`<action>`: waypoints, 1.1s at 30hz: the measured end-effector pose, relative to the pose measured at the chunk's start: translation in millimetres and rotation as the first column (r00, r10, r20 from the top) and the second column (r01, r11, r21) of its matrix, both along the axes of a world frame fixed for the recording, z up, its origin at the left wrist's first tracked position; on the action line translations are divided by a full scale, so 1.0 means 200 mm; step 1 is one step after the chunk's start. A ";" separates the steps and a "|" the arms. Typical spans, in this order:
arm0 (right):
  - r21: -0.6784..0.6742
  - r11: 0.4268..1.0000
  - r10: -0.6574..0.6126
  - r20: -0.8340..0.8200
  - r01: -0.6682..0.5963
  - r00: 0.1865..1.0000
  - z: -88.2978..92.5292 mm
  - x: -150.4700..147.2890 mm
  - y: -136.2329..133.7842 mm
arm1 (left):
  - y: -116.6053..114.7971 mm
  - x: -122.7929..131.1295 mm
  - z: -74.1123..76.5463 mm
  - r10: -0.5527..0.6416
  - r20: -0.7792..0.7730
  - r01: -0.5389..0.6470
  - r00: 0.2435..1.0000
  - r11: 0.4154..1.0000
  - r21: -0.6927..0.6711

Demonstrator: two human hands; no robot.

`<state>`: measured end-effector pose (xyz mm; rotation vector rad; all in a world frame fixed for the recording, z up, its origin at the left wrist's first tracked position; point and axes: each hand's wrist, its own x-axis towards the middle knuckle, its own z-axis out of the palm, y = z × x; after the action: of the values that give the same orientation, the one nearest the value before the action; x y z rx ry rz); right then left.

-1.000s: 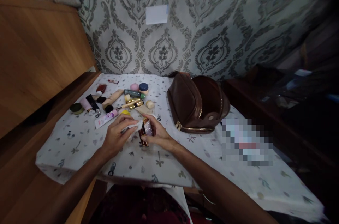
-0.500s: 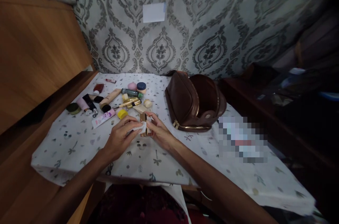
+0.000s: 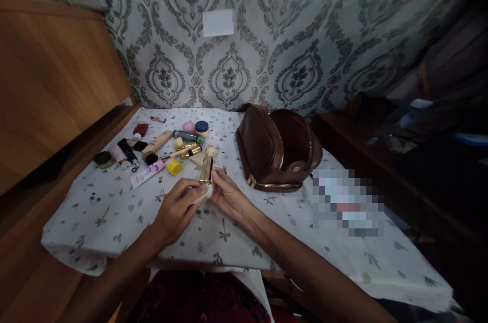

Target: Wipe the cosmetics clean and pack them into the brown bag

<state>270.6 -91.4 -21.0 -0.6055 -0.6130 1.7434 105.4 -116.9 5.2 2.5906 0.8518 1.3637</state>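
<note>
Closed around a small gold case (image 3: 206, 168), my right hand (image 3: 231, 197) grips it from the right; the case stands tilted up and looks like a makeup compact. A folded white wipe (image 3: 203, 194) is pinched in my left hand (image 3: 176, 209) and pressed against the lower part of the case. Both hands are above the front middle of the table. Just left of the case lie a yellow lid (image 3: 175, 167) and a pink-and-white tube (image 3: 148, 174). Behind it are gold tubes (image 3: 190, 152) and a round cream-coloured piece (image 3: 211, 150).
A brown leather bag (image 3: 259, 145) stands gaping to the right. Other cosmetics, including a green bottle (image 3: 186, 136), a blue-lidded jar (image 3: 202, 127) and a dark round tin (image 3: 103, 159), lie at the back left. A wooden cabinet (image 3: 57, 68) borders the left side.
The gold case has been turned in my right hand and now points further upward. My left hand has shifted the wipe down toward its lower end.
</note>
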 end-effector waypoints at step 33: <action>-0.151 0.985 0.067 -0.082 -0.078 0.994 0.00 0.03 0.02 | 0.04 -0.03 0.07 0.108 0.205 -0.033 0.973 0.941 -0.338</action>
<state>276.6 -88.2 -21.4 -0.6258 -0.4545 1.8857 98.5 -109.6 19.1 2.1298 1.0431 1.3568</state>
